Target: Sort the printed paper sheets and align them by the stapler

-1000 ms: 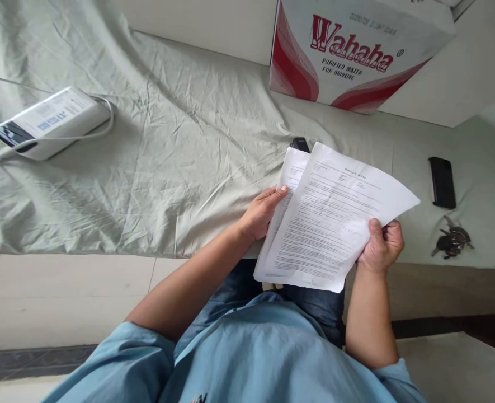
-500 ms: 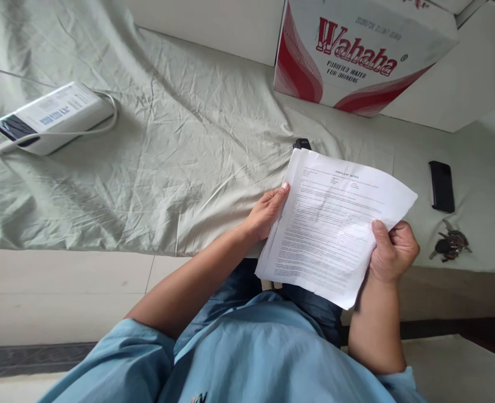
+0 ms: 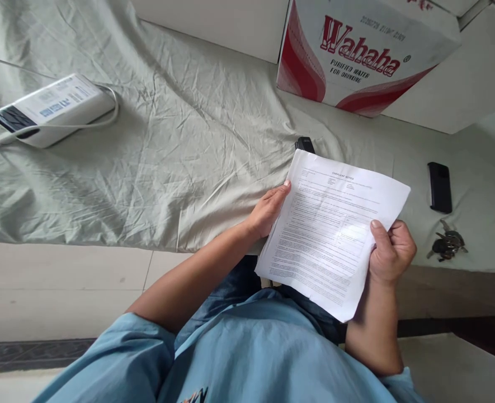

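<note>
Papers (image 3: pixel 318 235) lie gathered in one nearly even stack over my lap (image 3: pixel 239 285), not yet set down. My left hand (image 3: pixel 268 212) and right hand (image 3: pixel 392 252) each pinch a side edge.

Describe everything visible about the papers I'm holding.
The white paper sheets, stacked thinly, show dense printing headed "OVERLEAF NOTES"; smaller text is unreadable. Slightly curved and angled, they overlap the edge of the green cloth in view. The left hand holds their left side; the right hand grips the right.
</note>
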